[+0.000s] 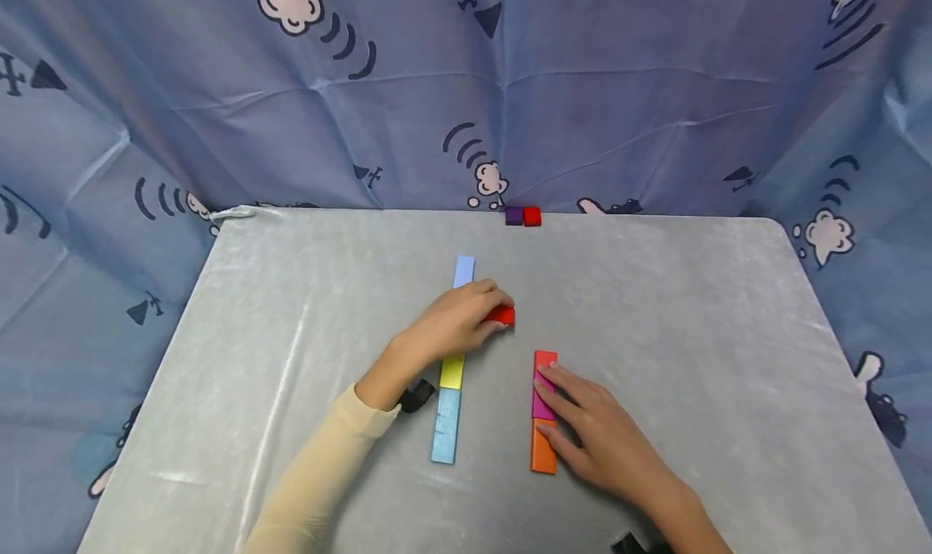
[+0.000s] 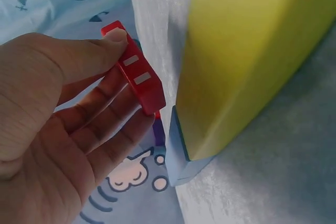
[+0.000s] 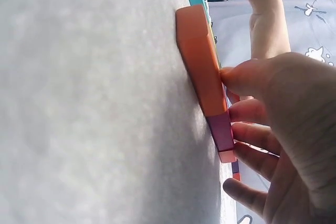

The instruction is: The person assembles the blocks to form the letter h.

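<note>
My left hand point(image 1: 462, 315) pinches a small red block point(image 2: 140, 72) between thumb and fingers; white rectangles mark one face in the left wrist view. Under this arm runs a row of blocks: periwinkle point(image 1: 463, 269) at the far end, yellow point(image 1: 451, 372), then light blue point(image 1: 446, 429) nearest me. The hand hides the row's middle. To the right, a second row joins a red block point(image 1: 545, 358), a magenta block point(image 1: 542, 404) and an orange block point(image 3: 199, 61) end to end. Fingertips of my right hand point(image 1: 597, 425) rest along this row, fingers spread and loosely bent.
A purple block point(image 1: 514, 216) and another red block point(image 1: 532, 217) sit side by side at the far edge of the grey cloth-covered table point(image 1: 692, 295). Behind hangs a blue patterned curtain point(image 1: 604, 93). A dark camera mount point(image 1: 417, 396) sits at the left wrist.
</note>
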`<action>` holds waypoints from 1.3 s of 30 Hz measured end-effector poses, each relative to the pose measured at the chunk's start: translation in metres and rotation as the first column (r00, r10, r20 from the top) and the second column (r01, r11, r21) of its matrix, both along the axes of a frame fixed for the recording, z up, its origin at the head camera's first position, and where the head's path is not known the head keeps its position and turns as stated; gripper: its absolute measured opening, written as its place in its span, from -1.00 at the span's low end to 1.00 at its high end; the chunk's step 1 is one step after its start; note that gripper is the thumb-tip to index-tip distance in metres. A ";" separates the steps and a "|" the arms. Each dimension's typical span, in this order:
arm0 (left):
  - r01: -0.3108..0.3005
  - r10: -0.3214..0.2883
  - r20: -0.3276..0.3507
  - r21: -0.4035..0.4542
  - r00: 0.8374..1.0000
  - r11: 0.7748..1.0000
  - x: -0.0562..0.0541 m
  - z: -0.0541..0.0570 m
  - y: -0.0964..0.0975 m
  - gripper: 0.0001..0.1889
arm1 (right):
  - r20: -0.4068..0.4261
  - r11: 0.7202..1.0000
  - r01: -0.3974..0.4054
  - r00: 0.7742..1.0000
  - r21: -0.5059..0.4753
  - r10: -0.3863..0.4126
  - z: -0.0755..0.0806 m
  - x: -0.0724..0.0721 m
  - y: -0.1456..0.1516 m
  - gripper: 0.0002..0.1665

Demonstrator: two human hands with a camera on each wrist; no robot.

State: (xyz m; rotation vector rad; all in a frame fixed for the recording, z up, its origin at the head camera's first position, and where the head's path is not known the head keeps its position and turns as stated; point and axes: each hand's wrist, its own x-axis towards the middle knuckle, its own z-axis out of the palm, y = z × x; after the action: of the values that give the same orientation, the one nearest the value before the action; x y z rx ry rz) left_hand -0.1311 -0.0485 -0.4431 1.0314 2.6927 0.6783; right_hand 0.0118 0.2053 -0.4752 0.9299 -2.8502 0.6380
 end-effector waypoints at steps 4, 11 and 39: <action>-0.006 0.006 -0.005 0.010 1.000 1.000 0.002 -0.001 -0.003 -0.69 | 0.003 1.000 0.000 1.000 -0.002 0.000 -0.001 0.000 0.000 -0.27; -0.009 0.009 0.019 0.030 1.000 1.000 0.002 0.001 -0.006 -0.69 | -0.007 1.000 -0.004 1.000 0.006 0.004 -0.002 0.000 0.001 -0.29; 0.019 -0.019 -0.012 -0.008 1.000 1.000 0.003 -0.011 -0.007 -0.72 | -0.010 1.000 -0.013 1.000 0.025 0.013 0.000 0.001 -0.001 -0.25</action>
State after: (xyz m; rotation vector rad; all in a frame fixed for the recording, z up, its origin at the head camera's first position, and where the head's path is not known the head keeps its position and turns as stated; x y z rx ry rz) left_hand -0.1280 -0.0553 -0.4539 1.0616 2.6898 0.6590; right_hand 0.0125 0.2044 -0.4754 0.9530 -2.8513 0.5990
